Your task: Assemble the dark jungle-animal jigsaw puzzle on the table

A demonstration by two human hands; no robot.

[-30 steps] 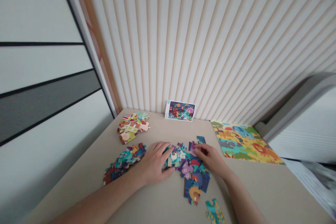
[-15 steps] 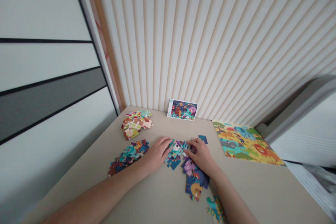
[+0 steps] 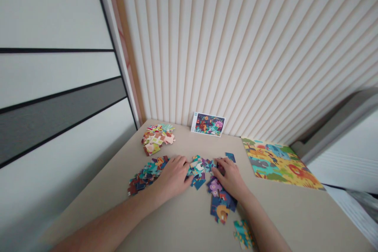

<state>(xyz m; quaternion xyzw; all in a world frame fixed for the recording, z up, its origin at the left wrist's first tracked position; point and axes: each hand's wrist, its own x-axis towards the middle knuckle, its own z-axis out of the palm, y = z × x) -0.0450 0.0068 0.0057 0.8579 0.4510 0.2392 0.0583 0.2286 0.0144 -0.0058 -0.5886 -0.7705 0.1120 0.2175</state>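
Joined puzzle pieces in teal and white lie on the table between my two hands. My left hand rests at their left edge, palm down, fingers bent and close together; what lies under the fingertips is hidden. On the right, my right hand lies with fingers apart over dark pieces near the joined ones. Purple and dark blue pieces run down from there toward the front. Beside my left forearm is a pile of loose teal and brown pieces.
A picture card leans against the pleated wall. At the back left lies a pile of pink and green pieces. A finished animal puzzle is on the right. A yellow-teal piece group lies near my right forearm.
My left hand has drawn back slightly left from the teal and white pieces, uncovering their left part. My right hand has barely moved. The view has shifted a little.
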